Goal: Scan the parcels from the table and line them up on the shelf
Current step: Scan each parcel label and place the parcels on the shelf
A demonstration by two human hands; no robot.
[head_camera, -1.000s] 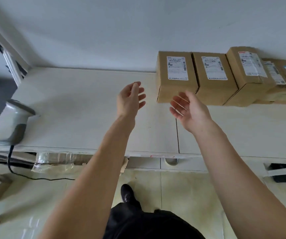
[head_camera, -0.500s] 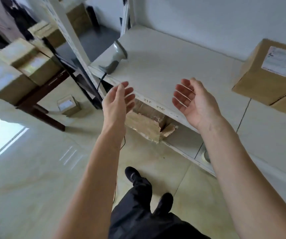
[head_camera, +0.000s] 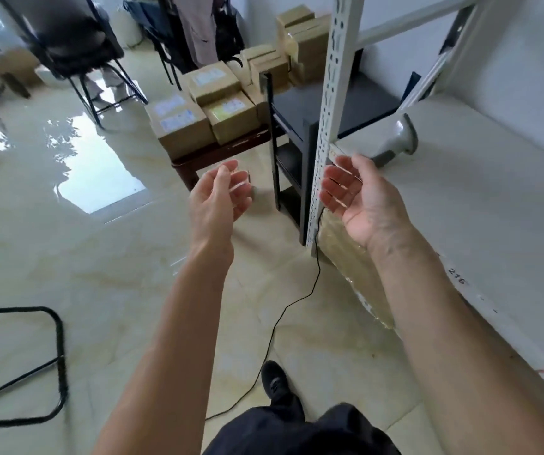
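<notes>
A glossy cream tiled floor leads to a low dark wooden counter stacked with brown cardboard parcels; the white metal shelf carries a grey handheld scanner. The view has swung left off the shelved boxes. Left hand and right hand hover empty, fingers loosely apart

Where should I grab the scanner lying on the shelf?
Take the scanner by its dark handle end, probably with the right hand from the shelf's front edge. It lies on its side, handle pointing toward you and wide head away.
</notes>
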